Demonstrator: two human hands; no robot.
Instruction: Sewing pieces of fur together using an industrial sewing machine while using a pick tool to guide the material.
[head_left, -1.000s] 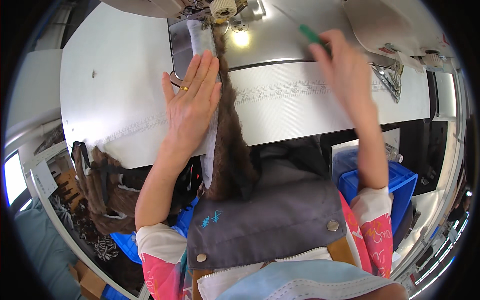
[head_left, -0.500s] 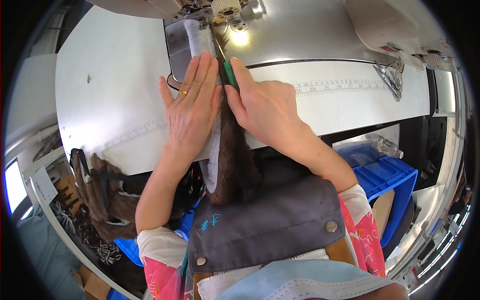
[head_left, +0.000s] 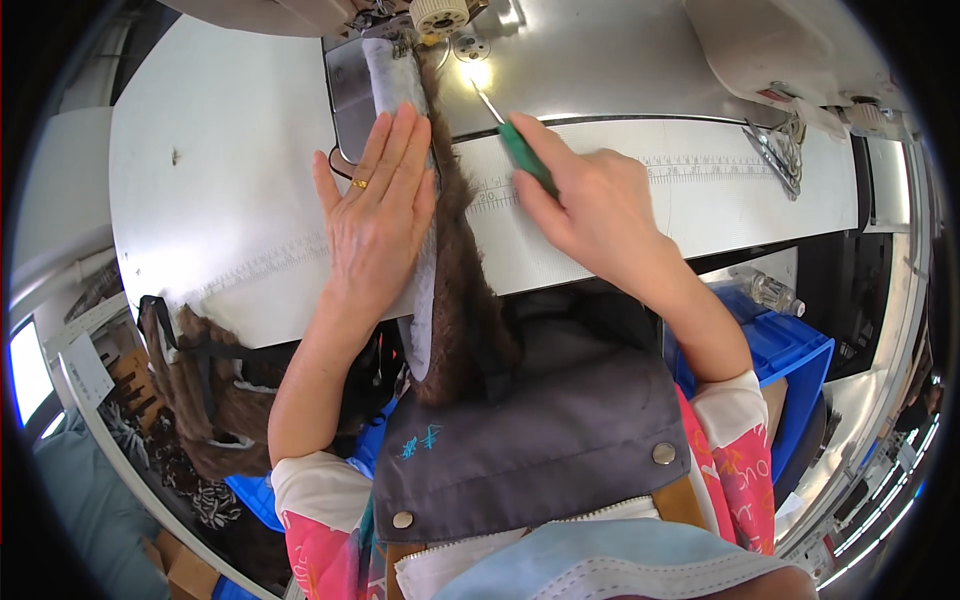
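Observation:
A long strip of brown fur [head_left: 455, 250] with a pale backing [head_left: 395, 75] runs from under the sewing machine's foot [head_left: 400, 40] down over the table edge toward my lap. My left hand [head_left: 380, 200] lies flat on the pale side, fingers stretched and pointing at the machine, a ring on one finger. To the right of the strip, my right hand [head_left: 590, 195] grips an awl-like tool by its green handle [head_left: 526, 157]. The tool's thin metal shaft [head_left: 487, 103] points up and left over the metal machine bed, apart from the fur.
Metal scissors-like tools [head_left: 775, 155] lie at the right of the white table [head_left: 220, 150]. More brown fur pieces [head_left: 215, 390] hang at the lower left. A blue crate [head_left: 785, 350] with a clear plastic bottle [head_left: 775, 292] stands at the lower right.
My right hand has moved right with the green-handled tool, away from the fur's edge. My left hand has stayed nearly still on the strip.

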